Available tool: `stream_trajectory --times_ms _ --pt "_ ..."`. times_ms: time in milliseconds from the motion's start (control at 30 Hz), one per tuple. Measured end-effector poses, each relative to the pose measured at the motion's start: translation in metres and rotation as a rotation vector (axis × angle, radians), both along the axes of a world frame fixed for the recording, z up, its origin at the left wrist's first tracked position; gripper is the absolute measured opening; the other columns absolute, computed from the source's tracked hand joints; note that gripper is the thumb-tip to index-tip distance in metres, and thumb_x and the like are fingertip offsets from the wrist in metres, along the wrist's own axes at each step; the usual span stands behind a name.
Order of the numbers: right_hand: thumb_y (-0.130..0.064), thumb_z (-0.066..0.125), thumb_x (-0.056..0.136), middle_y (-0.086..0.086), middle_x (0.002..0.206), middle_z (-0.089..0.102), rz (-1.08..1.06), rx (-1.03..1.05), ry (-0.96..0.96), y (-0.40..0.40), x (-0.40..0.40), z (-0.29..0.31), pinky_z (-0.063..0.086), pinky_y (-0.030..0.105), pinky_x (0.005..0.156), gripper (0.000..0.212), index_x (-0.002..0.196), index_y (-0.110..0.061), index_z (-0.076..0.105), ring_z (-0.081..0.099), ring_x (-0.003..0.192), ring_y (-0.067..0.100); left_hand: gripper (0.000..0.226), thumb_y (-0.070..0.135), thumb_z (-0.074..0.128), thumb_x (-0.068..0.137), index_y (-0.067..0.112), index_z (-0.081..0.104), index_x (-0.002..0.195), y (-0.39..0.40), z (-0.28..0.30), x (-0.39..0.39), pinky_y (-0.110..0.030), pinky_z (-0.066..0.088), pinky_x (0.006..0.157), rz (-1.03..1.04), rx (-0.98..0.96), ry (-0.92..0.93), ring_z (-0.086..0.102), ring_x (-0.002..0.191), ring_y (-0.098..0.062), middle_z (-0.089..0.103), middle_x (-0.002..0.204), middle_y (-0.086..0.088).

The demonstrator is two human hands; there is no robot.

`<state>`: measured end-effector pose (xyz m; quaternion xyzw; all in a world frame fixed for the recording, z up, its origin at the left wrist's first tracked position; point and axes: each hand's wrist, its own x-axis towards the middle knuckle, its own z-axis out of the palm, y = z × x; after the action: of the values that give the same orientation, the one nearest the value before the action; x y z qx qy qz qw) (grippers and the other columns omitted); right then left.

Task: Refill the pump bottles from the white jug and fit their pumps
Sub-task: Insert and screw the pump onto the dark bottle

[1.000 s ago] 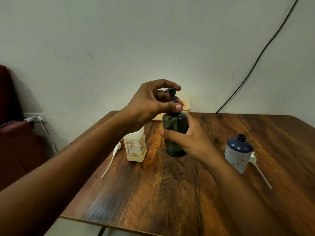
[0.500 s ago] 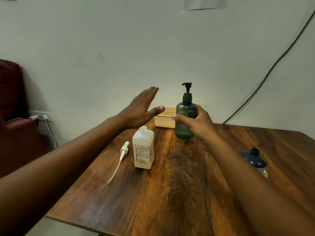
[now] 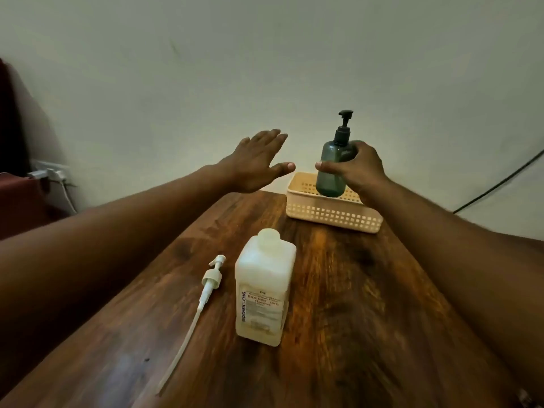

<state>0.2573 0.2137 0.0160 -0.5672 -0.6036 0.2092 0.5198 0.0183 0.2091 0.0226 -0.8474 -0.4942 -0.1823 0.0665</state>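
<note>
My right hand (image 3: 357, 169) grips the dark green pump bottle (image 3: 332, 169), its black pump fitted on top, and holds it upright just above the cream perforated basket (image 3: 332, 214) at the table's far edge. My left hand (image 3: 256, 163) hovers flat and empty to the left of the basket, fingers spread. The white jug (image 3: 263, 290) stands uncapped in the middle of the table. A white pump with a long dip tube (image 3: 206, 293) lies on the wood just left of the jug.
The brown wooden table (image 3: 338, 334) ends at a pale wall behind the basket. A black cable (image 3: 500, 187) runs down the wall at right. A dark red seat and a wall socket with a plug (image 3: 48, 172) are at the left.
My right hand has carried the green bottle up off the table to above the basket. The left hand stays open beside it. The view has tilted; the blue bottle is out of frame.
</note>
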Motion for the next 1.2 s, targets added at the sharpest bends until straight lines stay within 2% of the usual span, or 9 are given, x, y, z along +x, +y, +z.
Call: stream_trajectory --times_ms 67,300,433,600,667,833,1000,1133,1200 --pt "-0.034 0.092 0.065 -0.002 0.121 0.061 -0.024 0.012 -0.025 0.029 -0.003 -0.005 0.052 0.038 0.090 0.074 0.127 -0.020 0.054 0.058 0.108 0.019 0.079 0.060 0.033 0.106 0.016 0.009 0.167 0.021 -0.011 -0.003 -0.052 0.010 0.130 0.003 0.002 0.019 0.004 0.163 -0.027 0.006 0.176 -0.007" --pt "-0.028 0.093 0.066 0.004 0.129 0.061 -0.067 -0.058 -0.138 0.115 -0.018 -0.030 0.046 0.032 0.086 0.076 0.130 -0.017 0.055 0.056 0.107 0.020 0.079 0.061 0.033 0.106 0.018 0.010 0.167 0.071 -0.038 -0.009 -0.050 0.009 0.130 0.010 -0.034 0.067 0.004 0.163 -0.027 0.005 0.176 -0.008" --pt "-0.028 0.092 0.067 0.007 0.132 0.062 -0.101 -0.146 -0.248 0.149 -0.026 -0.048 0.046 0.032 0.092 0.077 0.133 -0.014 0.056 0.058 0.119 0.026 0.078 0.061 0.033 0.106 0.018 0.010 0.167 0.087 -0.045 -0.011 -0.049 0.009 0.130 0.009 -0.038 0.077 0.004 0.163 -0.026 0.006 0.176 -0.008" --pt "-0.028 0.092 0.068 0.008 0.132 0.063 -0.130 -0.230 -0.290 0.178 -0.033 -0.065 0.049 0.038 0.099 0.075 0.133 -0.014 0.057 0.059 0.121 0.029 0.078 0.061 0.033 0.105 0.019 0.010 0.167 0.105 -0.054 -0.012 -0.048 0.009 0.130 0.005 -0.065 0.087 0.004 0.163 -0.026 0.005 0.176 -0.007" --pt "-0.027 0.092 0.068 0.009 0.132 0.063 -0.137 -0.239 -0.313 0.186 -0.035 -0.069 0.049 0.037 0.097 0.074 0.131 -0.013 0.057 0.059 0.120 0.029 0.078 0.061 0.033 0.105 0.019 0.011 0.167 0.112 -0.057 -0.012 -0.048 0.009 0.129 0.006 -0.068 0.083 0.004 0.163 -0.026 0.005 0.176 -0.007" --pt "-0.031 0.095 0.062 0.009 0.128 0.062 -0.174 -0.274 -0.339 0.192 -0.035 -0.070 0.043 0.031 0.078 0.078 0.126 -0.013 0.054 0.060 0.116 0.029 0.078 0.061 0.033 0.105 0.019 0.012 0.167 0.120 -0.063 -0.010 -0.048 0.010 0.129 0.007 -0.082 0.070 0.005 0.163 -0.027 0.006 0.176 -0.008" --pt "-0.035 0.096 0.059 0.009 0.129 0.061 -0.148 -0.311 -0.364 0.189 -0.031 -0.064 0.041 0.032 0.076 0.085 0.127 -0.013 0.051 0.059 0.117 0.029 0.079 0.062 0.034 0.105 0.018 0.012 0.167 0.114 -0.065 -0.012 -0.048 0.011 0.130 0.018 -0.104 0.053 0.005 0.162 -0.028 0.007 0.176 -0.009" --pt "-0.049 0.092 0.059 0.008 0.124 0.061 -0.125 -0.341 -0.398 0.170 -0.026 -0.051 0.041 0.033 0.073 0.085 0.124 -0.011 0.052 0.058 0.106 0.024 0.079 0.061 0.037 0.104 0.020 0.013 0.167 0.094 -0.059 -0.019 -0.046 0.010 0.129 0.026 -0.125 -0.017 0.006 0.162 -0.026 0.009 0.176 -0.008" --pt "-0.053 0.091 0.060 0.008 0.126 0.060 -0.127 -0.326 -0.386 0.154 -0.022 -0.042 0.043 0.033 0.074 0.088 0.125 -0.011 0.051 0.058 0.110 0.025 0.078 0.060 0.037 0.105 0.020 0.013 0.167 0.078 -0.055 -0.023 -0.044 0.010 0.128 0.032 -0.144 -0.047 0.006 0.162 -0.026 0.010 0.175 -0.007"
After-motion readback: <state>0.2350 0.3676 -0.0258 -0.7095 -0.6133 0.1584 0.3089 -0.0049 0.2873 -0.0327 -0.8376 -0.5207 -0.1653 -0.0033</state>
